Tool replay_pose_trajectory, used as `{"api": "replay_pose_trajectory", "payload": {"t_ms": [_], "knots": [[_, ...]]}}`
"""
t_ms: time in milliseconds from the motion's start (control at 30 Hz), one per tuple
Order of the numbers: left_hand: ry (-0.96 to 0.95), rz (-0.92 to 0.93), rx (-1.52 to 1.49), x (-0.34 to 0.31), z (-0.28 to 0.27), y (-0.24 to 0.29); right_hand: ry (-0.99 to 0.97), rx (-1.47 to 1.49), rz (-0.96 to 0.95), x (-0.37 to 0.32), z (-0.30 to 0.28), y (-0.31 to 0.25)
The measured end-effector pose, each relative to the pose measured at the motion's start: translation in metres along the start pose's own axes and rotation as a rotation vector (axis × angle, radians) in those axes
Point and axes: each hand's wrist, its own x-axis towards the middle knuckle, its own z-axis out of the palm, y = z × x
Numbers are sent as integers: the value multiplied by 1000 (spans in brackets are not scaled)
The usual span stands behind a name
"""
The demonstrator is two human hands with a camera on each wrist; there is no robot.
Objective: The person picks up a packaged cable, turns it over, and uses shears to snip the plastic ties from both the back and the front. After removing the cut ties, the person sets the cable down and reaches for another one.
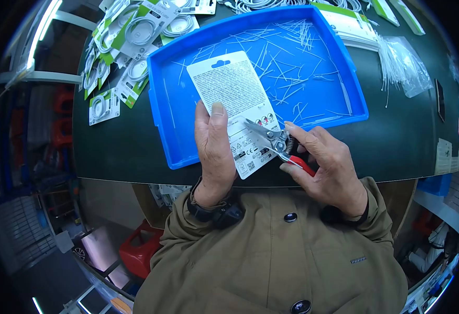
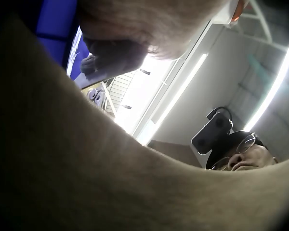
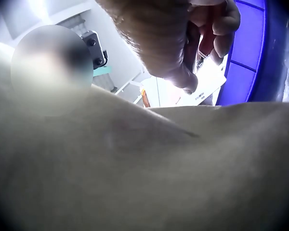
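You have both hands raised at the near side of the blue tray (image 1: 179, 141), close to the near edge of the dark green counter (image 1: 119, 157). The tray sits askew, its near left corner closer to you than its near right one. The counter shows between its left wall and the cable packs (image 1: 143, 31), and more widely off its right side, below the clear plastic bag (image 1: 410, 68). A bundle of white ties (image 1: 389, 57) lies against that bag, with a dark flat object (image 1: 440, 99) farther right.

The packaging card (image 1: 229, 86) is between your hands, slanted across the tray's near rim, its lowest corner reaching toward the counter's edge. It is white, with rounded corners, a cut-out hanging slot at the top, dense small print, and red and black symbols with a square code lower down.

Your left hand (image 1: 216, 152) holds the card by its left side, thumb on the printed face; that grip is narrow, closed on the card. Your right hand (image 1: 331, 162) grips the red-handled cutters (image 1: 279, 141), fingers wrapped about them. The metal blades point left over the card's middle; whether they touch it, you cannot tell. Thin white strips (image 1: 305, 36) lie scattered over the tray's floor.
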Motion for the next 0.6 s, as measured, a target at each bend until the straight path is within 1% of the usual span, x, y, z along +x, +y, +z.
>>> {"api": "replay_pose_trajectory", "payload": {"t_ms": [167, 267, 367, 467, 600], "knots": [[-6, -15, 62, 0, 4, -4, -14, -3, -39, 8, -2, -4], [-12, 13, 94, 0, 5, -6, 14, 11, -52, 10, 2, -2], [5, 22, 116, 1, 7, -6, 2, 13, -48, 12, 4, -2], [-19, 27, 103, 2, 6, -6, 5, -54, -94, 16, 2, -3], [-29, 56, 128, 4, 9, -6, 3, -58, -99, 14, 1, -1]]}}
